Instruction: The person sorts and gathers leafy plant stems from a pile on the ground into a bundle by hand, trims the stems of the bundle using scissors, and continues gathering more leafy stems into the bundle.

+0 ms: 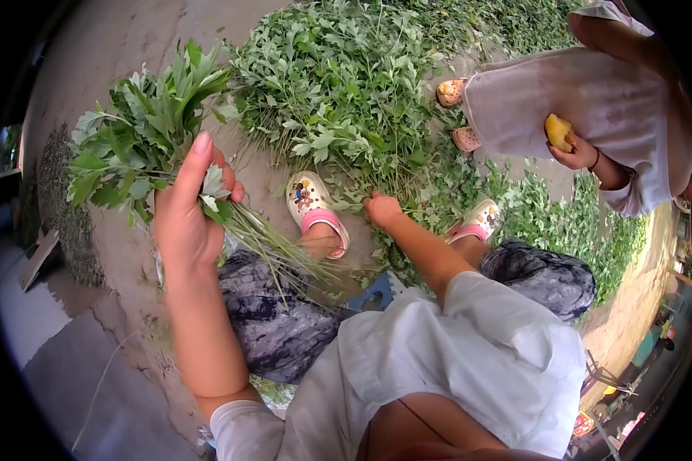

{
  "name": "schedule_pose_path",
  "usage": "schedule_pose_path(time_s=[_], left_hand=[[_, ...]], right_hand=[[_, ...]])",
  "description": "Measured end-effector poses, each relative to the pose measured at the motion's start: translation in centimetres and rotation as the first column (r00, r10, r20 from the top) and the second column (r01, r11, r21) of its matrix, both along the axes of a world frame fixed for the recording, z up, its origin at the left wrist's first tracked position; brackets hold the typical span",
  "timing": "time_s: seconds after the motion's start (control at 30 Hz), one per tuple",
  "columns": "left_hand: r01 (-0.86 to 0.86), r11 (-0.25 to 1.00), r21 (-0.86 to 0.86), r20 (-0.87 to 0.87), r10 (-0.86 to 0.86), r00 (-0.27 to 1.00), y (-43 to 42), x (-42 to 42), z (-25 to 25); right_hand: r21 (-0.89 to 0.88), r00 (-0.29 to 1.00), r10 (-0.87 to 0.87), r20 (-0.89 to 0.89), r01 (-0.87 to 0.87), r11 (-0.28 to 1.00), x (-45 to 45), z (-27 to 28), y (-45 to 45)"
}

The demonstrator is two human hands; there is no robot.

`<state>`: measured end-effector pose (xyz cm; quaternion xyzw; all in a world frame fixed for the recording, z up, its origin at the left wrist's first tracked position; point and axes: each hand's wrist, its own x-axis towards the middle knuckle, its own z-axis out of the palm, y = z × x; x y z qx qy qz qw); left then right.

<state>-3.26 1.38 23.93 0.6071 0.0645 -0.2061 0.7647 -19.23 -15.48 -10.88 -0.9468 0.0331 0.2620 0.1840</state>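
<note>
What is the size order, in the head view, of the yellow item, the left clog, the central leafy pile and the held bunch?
1. Central leafy pile
2. Held bunch, though nearness to the camera enlarges it
3. Left clog
4. Yellow item

No readable lettering or numbers

Bunch (142, 142) left, leaf pile (331, 84) ahead, person (546, 92) right

The left hand (186, 206) hides part of the leafy bunch (142, 138), and the right edge cuts off a second person (607, 100).
</note>
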Motion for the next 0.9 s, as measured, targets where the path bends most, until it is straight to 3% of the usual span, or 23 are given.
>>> schedule_pose_path(time_s=[0.07, 0.13, 0.17, 0.2, 0.27, 0.33, 0.37, 0.43, 0.47, 0.53, 0.6, 0.67, 0.7, 0.73, 0.8, 0.83, 0.87, 0.9], left_hand=[[-0.03, 0.999, 0.023, -0.019, 0.031, 0.999, -0.3, -0.2, -0.4], [-0.035, 0.999, 0.022, -0.017, 0.035, 0.999, -0.1, -0.4, -1.0], [-0.048, 0.997, 0.064, -0.041, 0.051, 0.998, -0.4, -0.6, -1.1], [-0.063, 0.992, 0.105, -0.062, 0.069, 0.996, -0.5, -0.7, -1.2], [-0.028, 0.997, 0.067, -0.06, 0.032, 0.998, 0.1, -0.5, -2.1], [0.076, 0.996, 0.054, -0.106, -0.07, 0.992, 0.2, -0.5, -2.5], [0.045, 0.997, 0.059, -0.103, -0.039, 0.994, -0.1, -0.6, -2.9], [0.139, 0.99, 0.011, -0.128, -0.136, 0.982, -0.1, -0.9, -3.7], [0.192, 0.981, -0.019, -0.114, -0.192, 0.975, -0.3, -1.4, -3.8], [0.282, 0.959, -0.018, -0.171, -0.281, 0.944, -0.8, -1.7, -4.2], [0.342, 0.938, -0.053, -0.193, -0.346, 0.918, -1.3, -2.6, -3.9], [0.469, 0.879, -0.087, -0.202, -0.477, 0.855, -1.6, -3.2, -3.4], [0.473, 0.877, -0.087, -0.192, -0.481, 0.856, -1.6, -3.5, -3.3], [0.543, 0.836, -0.082, -0.13, -0.549, 0.826, -1.7, -3.9, -3.2], [0.615, 0.786, -0.071, -0.066, -0.618, 0.783, -2.3, -4.7, -2.9], [0.561, 0.826, -0.058, -0.044, -0.563, 0.825, -3.0, -5.3, -2.8], [0.506, 0.861, -0.048, -0.025, -0.507, 0.862, -3.4, -5.8, -2.7], [0.457, 0.889, -0.035, 0.123, -0.45, 0.884, -3.6, -6.1, -3.1]], right_hand=[[-0.011, 0.996, 0.027, -0.088, -0.028, 1.0, 0.0, -0.3, -0.2], [0.142, 0.982, -0.179, 0.064, 0.169, 0.975, 0.6, 2.1, -0.3], [0.26, 0.97, -0.224, 0.098, 0.192, 0.946, 0.8, 3.8, -0.6], [0.256, 0.968, -0.224, 0.116, 0.189, 0.948, 0.9, 5.3, -1.0], [0.658, 0.861, -0.493, 0.123, 0.301, 0.69, 0.9, 8.5, -1.7], [0.598, 0.871, -0.462, 0.167, 0.283, 0.75, 1.7, 14.1, -2.6], [0.673, 0.832, -0.517, 0.199, 0.268, 0.69, 1.9, 16.1, -2.9], [0.839, 0.781, -0.583, 0.224, 0.15, 0.524, 2.4, 18.1, -3.4], [0.835, 0.774, -0.582, 0.248, 0.134, 0.534, 2.5, 19.1, -3.9], [0.922, 0.873, -0.438, -0.215, 0.329, 0.205, 2.5, 23.8, -4.4], [0.917, 0.856, -0.489, -0.171, 0.32, 0.239, 2.5, 26.9, -3.4], [0.902, 0.888, -0.427, -0.172, 0.316, 0.294, 2.8, 28.5, -2.4], [0.883, 0.907, -0.422, -0.016, 0.211, 0.42, 2.9, 29.6, -1.7], [0.883, 0.905, -0.426, -0.008, 0.207, 0.422, 3.1, 29.5, -1.2], [0.715, 0.779, -0.387, 0.493, -0.11, 0.69, 3.7, 29.5, -0.4], [0.548, 0.856, -0.309, 0.415, 0.036, 0.836, 3.6, 30.4, -0.4], [0.547, 0.855, -0.317, 0.411, 0.046, 0.836, 3.6, 30.7, -0.2], [0.396, 0.843, -0.214, 0.493, 0.001, 0.918, 3.6, 30.9, 0.1]])
